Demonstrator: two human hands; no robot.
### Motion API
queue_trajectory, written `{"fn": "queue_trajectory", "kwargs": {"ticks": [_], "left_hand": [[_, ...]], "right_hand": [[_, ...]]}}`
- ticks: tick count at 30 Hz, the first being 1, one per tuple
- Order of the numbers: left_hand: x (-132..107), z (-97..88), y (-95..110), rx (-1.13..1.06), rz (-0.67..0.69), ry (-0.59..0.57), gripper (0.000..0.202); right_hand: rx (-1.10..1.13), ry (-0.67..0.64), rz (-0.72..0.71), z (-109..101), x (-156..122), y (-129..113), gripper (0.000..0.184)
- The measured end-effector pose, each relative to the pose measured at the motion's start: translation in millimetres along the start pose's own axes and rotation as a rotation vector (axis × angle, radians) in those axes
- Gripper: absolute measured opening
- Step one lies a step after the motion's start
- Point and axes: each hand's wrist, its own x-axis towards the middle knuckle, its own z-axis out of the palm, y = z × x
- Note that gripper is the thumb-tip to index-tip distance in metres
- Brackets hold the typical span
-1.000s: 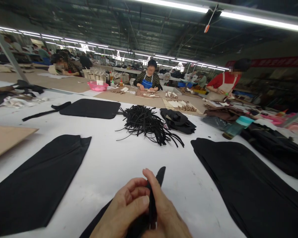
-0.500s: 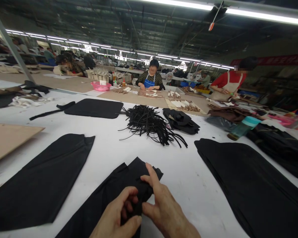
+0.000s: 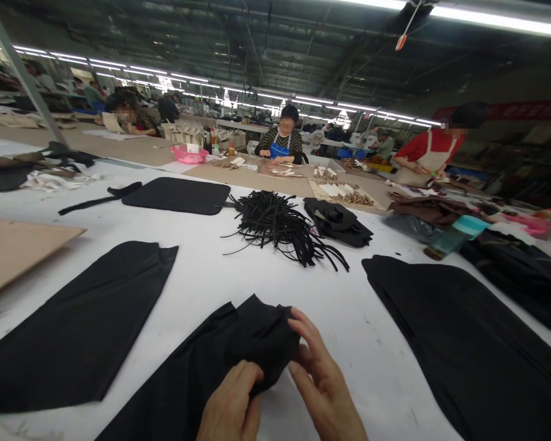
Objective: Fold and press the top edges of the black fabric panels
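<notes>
A black fabric piece lies in front of me on the white table, its far right corner bunched and raised. My left hand is closed on the near edge of that fold, thumb and curled fingers pinching the cloth. At the fold's right edge is my right hand, fingers apart, with the index fingertip against the cloth and the thumb spread below. The underside of the fold is hidden.
Flat black pieces lie left and right. Beyond are a heap of black strips, a folded black bundle and a rounded black panel. A teal-lidded bottle lies at right. Co-workers sit and stand across the table.
My left hand has moved right and closed on the cloth. My right hand has shifted right and down to the fold's edge. The fabric corner is now more bunched and rounded.
</notes>
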Motion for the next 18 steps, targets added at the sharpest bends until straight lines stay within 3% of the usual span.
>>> {"fn": "queue_trajectory", "kwargs": {"ticks": [3,7,9,13,15,18], "left_hand": [[-2.6,10.9,-5.5,0.083,0.124,0.070,0.025],[-5.9,21.1,-9.8,0.220,0.282,0.177,0.025],[-6.6,23.6,-10.4,0.298,0.364,0.213,0.025],[-8.0,25.2,-10.9,0.428,0.481,0.301,0.027],[-9.9,26.1,-11.2,0.478,0.523,0.351,0.028],[-13.9,29.1,-12.4,0.501,0.557,0.379,0.028]], "right_hand": [[-0.095,0.145,0.074,-8.8,-9.5,9.8,0.028],[-0.087,0.220,0.300,-14.8,-19.8,17.2,0.034],[0.016,0.238,0.344,-15.1,-22.7,18.9,0.038],[0.239,0.113,0.424,-12.5,-24.9,16.9,0.043],[0.267,0.019,0.445,-9.6,-25.2,15.4,0.043],[0.248,-0.017,0.421,-3.7,-25.5,15.5,0.042]]}}
